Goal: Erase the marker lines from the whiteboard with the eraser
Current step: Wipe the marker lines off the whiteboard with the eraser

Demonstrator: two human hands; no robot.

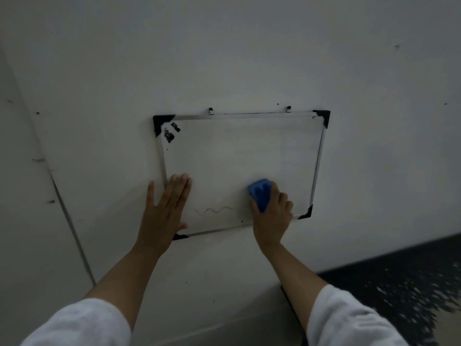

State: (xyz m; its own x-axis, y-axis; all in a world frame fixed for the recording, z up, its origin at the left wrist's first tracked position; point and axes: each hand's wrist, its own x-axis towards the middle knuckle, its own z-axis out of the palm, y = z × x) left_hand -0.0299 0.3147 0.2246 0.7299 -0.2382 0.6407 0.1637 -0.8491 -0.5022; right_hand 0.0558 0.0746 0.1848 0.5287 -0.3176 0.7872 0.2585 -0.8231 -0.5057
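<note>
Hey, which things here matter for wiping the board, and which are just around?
Job: blue eraser in right hand; metal-framed whiteboard; faint wavy marker line; left hand flat on board.
Around: black stickers; two metal wall hooks; dark speckled floor.

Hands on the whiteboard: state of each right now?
Left hand: open, palm flat over the left edge of the whiteboard, holding nothing.
Right hand: closed around the blue eraser, which is against the board.
</note>
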